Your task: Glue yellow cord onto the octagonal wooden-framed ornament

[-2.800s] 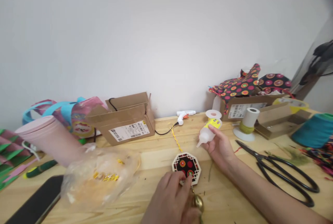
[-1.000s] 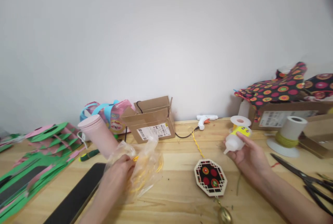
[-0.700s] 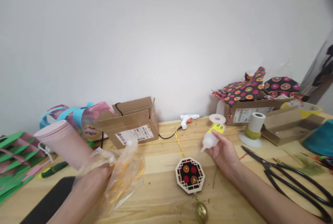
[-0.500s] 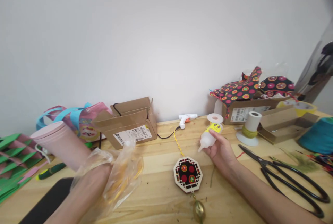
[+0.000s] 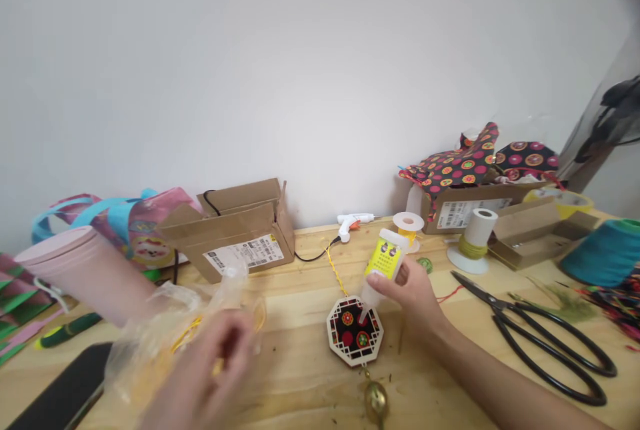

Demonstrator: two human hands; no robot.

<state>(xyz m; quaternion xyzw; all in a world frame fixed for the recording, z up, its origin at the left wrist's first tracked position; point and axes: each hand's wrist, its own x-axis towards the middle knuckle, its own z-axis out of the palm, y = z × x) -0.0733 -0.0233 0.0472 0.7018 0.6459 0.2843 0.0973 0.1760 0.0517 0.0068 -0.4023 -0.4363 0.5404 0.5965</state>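
My right hand (image 5: 413, 293) grips a clear glue bottle (image 5: 385, 260) with a yellow label. The bottle tilts downward, its nozzle over an octagonal pendant (image 5: 354, 337) of pale lattice around dark floral cloth. Whether the nozzle touches the cloth I cannot tell. A yellow cord (image 5: 336, 270) runs from the pendant's top, and a gold bell (image 5: 375, 398) hangs at its bottom. My left hand (image 5: 220, 353) is blurred, with fingers curled together in front of a clear plastic bag (image 5: 145, 343) of yellow pieces. Something small and yellow shows by the fingers, too blurred to name.
Behind the pendant lie a white glue gun (image 5: 350, 225) and a spool (image 5: 408, 223). Large black scissors (image 5: 530, 323) lie at right, near a teal thread cone (image 5: 603, 253). Cardboard boxes (image 5: 245, 230) stand by the wall. At left are a pink tumbler (image 5: 90, 273) and a black phone (image 5: 57, 387).
My right hand has brought the bottle left and turned it nozzle-down over the pendant. My left hand has come out from behind the bag, moving right. The view has shifted slightly.
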